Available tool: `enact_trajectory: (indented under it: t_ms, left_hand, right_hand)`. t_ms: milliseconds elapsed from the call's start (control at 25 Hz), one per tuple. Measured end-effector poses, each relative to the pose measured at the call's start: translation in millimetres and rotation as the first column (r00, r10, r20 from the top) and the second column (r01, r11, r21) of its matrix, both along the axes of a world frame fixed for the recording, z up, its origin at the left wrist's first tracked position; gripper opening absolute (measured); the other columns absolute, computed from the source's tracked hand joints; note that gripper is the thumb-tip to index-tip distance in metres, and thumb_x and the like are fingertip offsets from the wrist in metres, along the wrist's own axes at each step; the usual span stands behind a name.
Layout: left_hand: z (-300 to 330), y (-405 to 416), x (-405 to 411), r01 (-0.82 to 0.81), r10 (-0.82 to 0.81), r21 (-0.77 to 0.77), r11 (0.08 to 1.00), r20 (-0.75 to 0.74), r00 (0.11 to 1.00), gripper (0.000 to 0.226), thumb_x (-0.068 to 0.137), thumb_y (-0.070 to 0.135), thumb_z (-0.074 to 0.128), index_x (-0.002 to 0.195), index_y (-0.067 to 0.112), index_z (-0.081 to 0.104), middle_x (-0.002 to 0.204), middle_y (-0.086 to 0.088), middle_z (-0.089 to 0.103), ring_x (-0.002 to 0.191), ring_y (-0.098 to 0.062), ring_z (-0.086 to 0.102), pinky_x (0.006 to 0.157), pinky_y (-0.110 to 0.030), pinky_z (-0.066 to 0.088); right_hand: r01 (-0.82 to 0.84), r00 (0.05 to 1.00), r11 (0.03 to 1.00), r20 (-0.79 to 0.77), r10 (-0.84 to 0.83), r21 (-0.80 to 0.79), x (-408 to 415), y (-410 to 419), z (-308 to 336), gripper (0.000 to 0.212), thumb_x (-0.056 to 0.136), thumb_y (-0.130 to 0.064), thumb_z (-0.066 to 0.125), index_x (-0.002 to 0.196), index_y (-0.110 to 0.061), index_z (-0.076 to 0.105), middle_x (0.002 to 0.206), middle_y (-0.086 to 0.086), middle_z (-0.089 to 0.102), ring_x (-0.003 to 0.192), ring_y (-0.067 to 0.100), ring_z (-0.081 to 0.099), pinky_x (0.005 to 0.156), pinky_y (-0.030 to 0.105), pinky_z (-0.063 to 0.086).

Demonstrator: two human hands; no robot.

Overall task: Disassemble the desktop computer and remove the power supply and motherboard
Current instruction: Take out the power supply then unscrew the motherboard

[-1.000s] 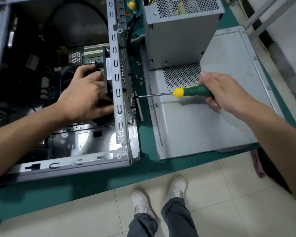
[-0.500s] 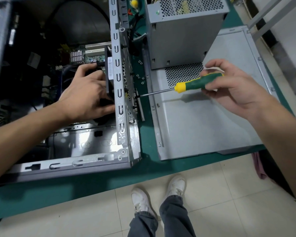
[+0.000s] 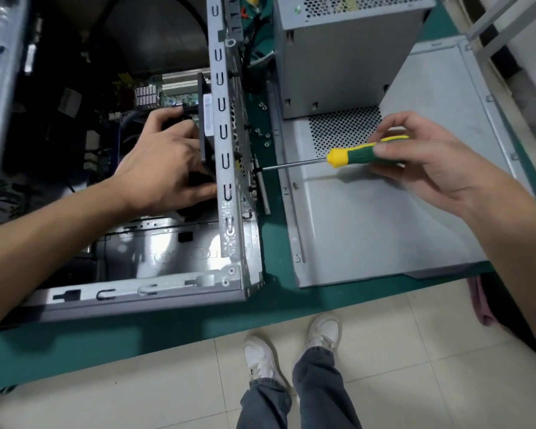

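**Screwdriver on the rear wall of the open case, fan block held from inside**

I see the open grey metal computer case (image 3: 229, 274) lying on its side on the green surface (image 3: 167, 332), and I use it as my landmark. My left hand (image 3: 164, 168) reaches inside it, the fingers (image 3: 155, 119) curled round a black fan block (image 3: 205, 144) that sits against the inner face of the case's perforated rear wall (image 3: 226, 125). Deeper in the case, beyond that hand, the green motherboard (image 3: 174, 99) with its small silver heatsink lies against the case floor, partly hidden in shadow.

Just outside the rear wall, my right hand (image 3: 421, 162) pinches the green-and-yellow handle of a screwdriver (image 3: 362, 154) between thumb and fingertips, the other fingers spread loosely above it. The steel shaft runs level back to the rear wall, and its tip meets a dark screw point there; I cannot tell whether the tip is seated in the screw head.

To the right of the case, the flat grey side panel (image 3: 399, 218) lies on the surface, with a patch of small vent holes at its far end. The boxy grey power supply (image 3: 338, 63) stands on that panel's far end, outside the case, its mesh top up. A few small silver screws (image 3: 262, 131) lie loose on the surface between the case and the panel.

Below the near edge of the surface I see pale floor tiles, white shoes (image 3: 263, 360) and grey trouser legs.
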State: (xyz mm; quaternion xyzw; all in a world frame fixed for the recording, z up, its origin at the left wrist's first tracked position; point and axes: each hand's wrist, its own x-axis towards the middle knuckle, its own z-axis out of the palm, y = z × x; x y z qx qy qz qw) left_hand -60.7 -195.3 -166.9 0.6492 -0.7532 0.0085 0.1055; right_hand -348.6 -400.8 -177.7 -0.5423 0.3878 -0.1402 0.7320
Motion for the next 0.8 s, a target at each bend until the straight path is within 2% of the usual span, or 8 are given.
enact_trajectory:
  t_ms: [120, 240, 320, 400, 480, 560, 680, 800]
  left_hand:
    - [0.9, -1.6, -1.8, -0.007, 0.007, 0.002, 1.000, 0.004, 1.000, 0.042, 0.082, 0.045, 0.047, 0.071, 0.015, 0.074, 0.077, -0.003, 0.069, 0.091, -0.022, 0.046, 0.101, -0.046, 0.025]
    - [0.6, -1.5, 1.0, -0.005, 0.005, 0.003, 1.000, 0.020, 1.000, 0.041, 0.082, 0.046, 0.049, 0.071, 0.017, 0.074, 0.076, -0.002, 0.068, 0.091, -0.022, 0.046, 0.100, -0.044, 0.025]
    - [-0.3, -0.9, 0.1, 0.006, -0.006, -0.018, 1.000, 0.024, 1.000, 0.040, 0.081, 0.046, 0.049, 0.069, 0.017, 0.074, 0.076, -0.002, 0.069, 0.090, -0.022, 0.046, 0.098, -0.042, 0.024]
    - [-0.4, -3.0, -0.8, 0.017, -0.017, -0.029, 0.999, 0.019, 1.000, 0.038, 0.080, 0.044, 0.048, 0.068, 0.016, 0.072, 0.076, -0.003, 0.068, 0.089, -0.023, 0.045, 0.095, -0.040, 0.025]
    - [0.5, -3.2, -0.9, 0.016, -0.016, -0.022, 1.000, 0.021, 1.000, 0.038, 0.080, 0.043, 0.048, 0.068, 0.016, 0.071, 0.076, -0.003, 0.068, 0.089, -0.023, 0.045, 0.095, -0.041, 0.025]
    - [3.1, -1.9, -1.3, -0.009, 0.009, -0.003, 1.000, 0.024, 1.000, 0.039, 0.080, 0.045, 0.047, 0.069, 0.016, 0.072, 0.079, -0.003, 0.069, 0.090, -0.024, 0.047, 0.098, -0.041, 0.024]
    - [3.6, -2.3, -2.5, -0.026, 0.026, 0.013, 1.000, 0.034, 0.999, 0.041, 0.079, 0.047, 0.046, 0.069, 0.017, 0.072, 0.080, -0.002, 0.070, 0.092, -0.027, 0.052, 0.101, -0.042, 0.024]
    - [2.5, -1.3, -1.7, -0.028, 0.027, 0.011, 1.000, 0.033, 0.999, 0.041, 0.079, 0.046, 0.046, 0.069, 0.017, 0.072, 0.081, -0.002, 0.071, 0.092, -0.025, 0.050, 0.100, -0.041, 0.024]
  right_hand:
    - [-0.153, 0.913, 0.944, -0.408, 0.022, -0.293, 5.7, 2.8, 1.8, 0.034, 0.099, -0.042, 0.049, 0.094, -0.010, 0.058, 0.070, 0.008, 0.053, 0.050, 0.020, 0.045, 0.041, 0.023, 0.036]
    - [0.046, 0.992, 0.988, -0.111, -0.062, -0.146, 3.8, 0.3, -0.3, 0.014, 0.097, -0.007, 0.053, 0.091, -0.019, 0.058, 0.080, 0.002, 0.053, 0.064, 0.015, 0.050, 0.053, 0.021, 0.040]
    - [0.070, 0.991, 0.996, 0.113, -0.075, 0.054, 1.1, 1.0, 3.2, 0.031, 0.088, 0.009, 0.053, 0.094, -0.022, 0.058, 0.091, 0.001, 0.057, 0.080, 0.015, 0.057, 0.070, 0.023, 0.048]
    - [0.018, 1.000, 0.998, -0.022, -0.019, -0.062, 2.1, 0.8, -1.2, 0.008, 0.095, -0.014, 0.056, 0.091, -0.020, 0.060, 0.083, 0.003, 0.057, 0.070, 0.016, 0.059, 0.066, 0.029, 0.051]
    - [-0.063, 0.948, 0.950, -0.316, -0.039, -0.305, 3.6, 3.5, -4.8, 0.028, 0.099, -0.039, 0.051, 0.086, -0.018, 0.062, 0.064, 0.003, 0.049, 0.045, 0.013, 0.046, 0.047, 0.024, 0.040]
    - [0.014, 0.961, 0.943, -0.254, -0.105, -0.334, 7.2, 6.7, -4.9, 0.019, 0.100, -0.028, 0.052, 0.085, -0.021, 0.062, 0.066, -0.001, 0.047, 0.048, 0.012, 0.040, 0.048, 0.025, 0.032]
    - [0.135, 0.990, 0.990, 0.033, -0.134, -0.035, 1.3, 4.8, -1.2, 0.034, 0.089, 0.009, 0.052, 0.092, -0.024, 0.058, 0.090, -0.002, 0.057, 0.077, 0.014, 0.053, 0.068, 0.026, 0.041]
    - [0.056, 0.993, 0.991, -0.097, -0.069, -0.124, 1.2, 6.4, -4.2, 0.009, 0.097, -0.014, 0.054, 0.092, -0.020, 0.060, 0.086, 0.000, 0.057, 0.073, 0.015, 0.057, 0.066, 0.027, 0.049]
